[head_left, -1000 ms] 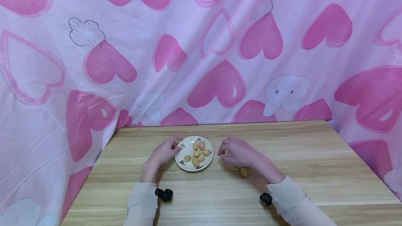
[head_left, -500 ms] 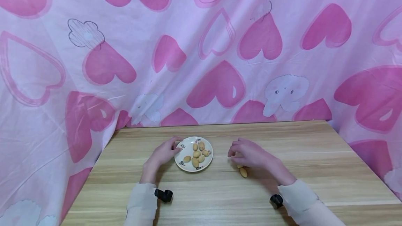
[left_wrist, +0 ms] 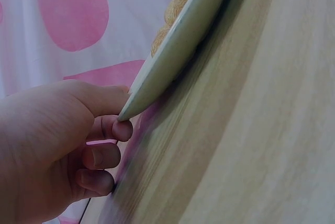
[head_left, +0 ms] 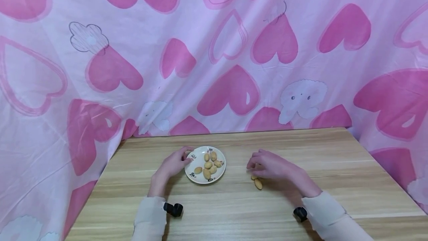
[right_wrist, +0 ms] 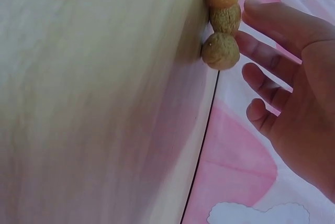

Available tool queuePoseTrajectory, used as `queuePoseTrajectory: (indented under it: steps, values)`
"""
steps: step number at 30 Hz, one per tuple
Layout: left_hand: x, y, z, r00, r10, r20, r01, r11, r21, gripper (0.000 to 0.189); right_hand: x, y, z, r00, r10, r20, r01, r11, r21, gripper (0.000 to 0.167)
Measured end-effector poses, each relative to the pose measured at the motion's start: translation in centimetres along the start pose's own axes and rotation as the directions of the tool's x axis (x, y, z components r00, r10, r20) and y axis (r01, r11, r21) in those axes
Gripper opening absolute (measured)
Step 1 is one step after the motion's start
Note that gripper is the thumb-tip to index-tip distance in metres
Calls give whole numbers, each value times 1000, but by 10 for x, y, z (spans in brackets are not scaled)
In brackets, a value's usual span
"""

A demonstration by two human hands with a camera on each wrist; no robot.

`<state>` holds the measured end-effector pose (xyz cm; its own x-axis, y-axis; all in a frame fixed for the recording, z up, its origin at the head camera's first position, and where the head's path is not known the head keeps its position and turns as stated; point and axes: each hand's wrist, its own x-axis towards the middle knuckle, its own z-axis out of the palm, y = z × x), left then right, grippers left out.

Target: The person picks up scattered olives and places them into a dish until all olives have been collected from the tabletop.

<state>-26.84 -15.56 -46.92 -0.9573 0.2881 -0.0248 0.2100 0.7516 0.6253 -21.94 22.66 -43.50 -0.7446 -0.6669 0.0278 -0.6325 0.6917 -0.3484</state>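
My left hand (head_left: 173,163) pinches the left rim of a round white plate (head_left: 195,161) with small printed motifs. In the left wrist view the thumb lies over the rim and a finger under it. Several tan, wrinkled, oval walnuts (head_left: 213,156) rest on the plate. My right hand (head_left: 271,164) hovers over the table right of the plate, fingers loosely bent and holding nothing. Three walnuts (right_wrist: 221,51) show beside its fingertips in the right wrist view. From the head view, one walnut (head_left: 258,184) lies in sight below that hand; the others are mostly covered by it.
The wooden table (head_left: 214,211) ends at the back against a pink cloth (head_left: 230,84) with hearts, which also hangs at both sides. A black wrist camera (head_left: 173,209) sits on the left cuff, another camera (head_left: 300,214) on the right cuff.
My right hand has moved right, away from the plate, to above the loose walnuts. The left hand stays at the plate's rim; the walnuts on the plate look the same.
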Motion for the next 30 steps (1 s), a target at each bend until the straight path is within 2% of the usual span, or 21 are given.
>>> queuePoseTrajectory:
  steps: [8,14,24,30]
  values:
    - [0,0,0,1000,10,2,-10,1000,6,40,-5,3,2,999,-20,27,18,998,59,14]
    - [0,0,1,1000,16,-3,-16,1000,8,40,-3,5,4,999,-52,12,52,997,49,8]
    - [-1,1,0,1000,10,-6,-10,1000,10,39,4,-1,3,1000,-27,-4,27,998,52,5]
    - [0,1,0,1000,3,-1,-3,1000,12,39,8,-4,1,998,14,54,-17,998,53,11]
